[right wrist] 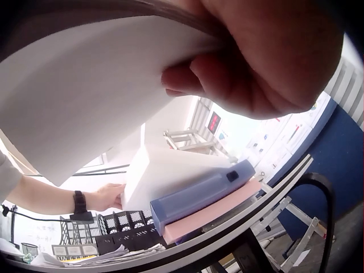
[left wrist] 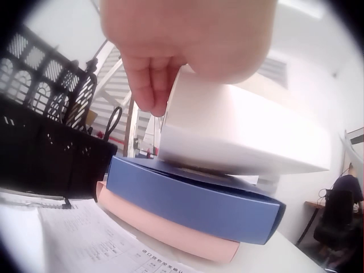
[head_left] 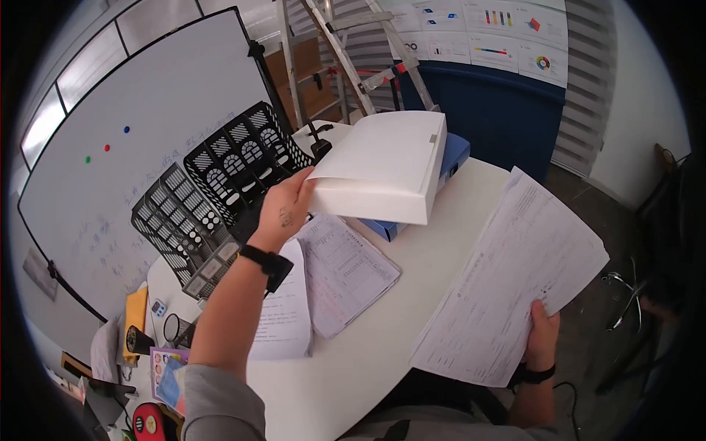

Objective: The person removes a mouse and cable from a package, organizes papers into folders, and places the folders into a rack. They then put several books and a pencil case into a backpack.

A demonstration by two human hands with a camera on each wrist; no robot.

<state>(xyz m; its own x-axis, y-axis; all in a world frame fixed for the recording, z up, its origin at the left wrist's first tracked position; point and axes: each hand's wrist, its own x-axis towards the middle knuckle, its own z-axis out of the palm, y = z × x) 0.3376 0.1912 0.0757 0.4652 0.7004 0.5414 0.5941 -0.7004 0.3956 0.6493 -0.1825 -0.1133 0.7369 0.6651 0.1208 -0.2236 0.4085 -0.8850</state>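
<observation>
Whiteboard [head_left: 158, 95] with blue, red and green magnets stands at the left, a stepladder [head_left: 340, 55] beyond the desk [head_left: 441, 257], and printed charts [head_left: 500, 51] hang above a dark blue panel [head_left: 485, 117] at the back. Black file racks [head_left: 254, 147] sit along the desk's left side; nearer the person are a mesh pen cup [head_left: 175, 329] and a yellow envelope [head_left: 134, 316].

The left hand [head_left: 283, 209], with a black watch at the wrist, grips the near left corner of the white file box [head_left: 382, 165], its fingers close together over the edge. That box lies askew on a blue file box [head_left: 456, 158], which rests on a pink file box [left wrist: 170, 233] on the desk. Printed forms [head_left: 349, 283] lie in front of the boxes, beside a stack of text pages [head_left: 290, 316].

The right hand [head_left: 543, 334] pinches a sheaf of printed sheets [head_left: 515, 272] by its lower right edge, thumb on top and fingers curled underneath. The sheaf spreads out slanting over the desk's right edge, well apart from the forms.
</observation>
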